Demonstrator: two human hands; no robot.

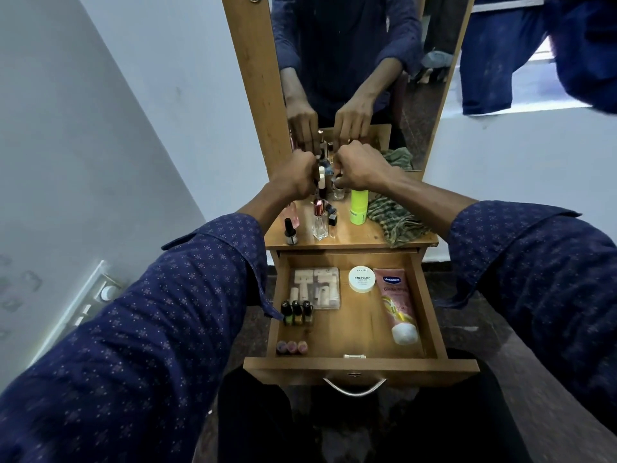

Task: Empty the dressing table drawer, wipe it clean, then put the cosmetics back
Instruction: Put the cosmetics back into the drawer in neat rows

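Dark blue dotted sleeves (140, 329) fill the foreground on both sides, with both arms reaching over the open drawer (360, 364) to the tabletop (360, 237) at the foot of the mirror (350, 61). Left hand (295, 177) is curled, its fingers closed round a small bottle in the cluster of cosmetics (322, 182) standing against the mirror; which bottle it grips cannot be told. Right hand (360, 168) is likewise curled, fingertips pinching the top of a small clear jar (338, 192) just beside the left hand's bottle. Nearer on the tabletop stand a black-capped polish bottle (289, 232), a clear square glass bottle (320, 222) with a rose metallic cap, a pink bottle (291, 212) partly hidden by the left wrist, and a neon green cylinder (359, 207). A crumpled green checked cloth (395, 217) lies to the right, near the cylinder. Drawer is wooden, pulled out, with a curved metal handle (354, 389). Inside it lie a clear plastic case (315, 288) of pale tubes at back left, a round white tin (362, 279) marked nail polish, a pink tube (397, 304) lying lengthwise on the right with its white cap nearest, three dark-capped polish bottles (296, 312) in a row, and three small pinkish bottles (291, 346) at the front left corner.
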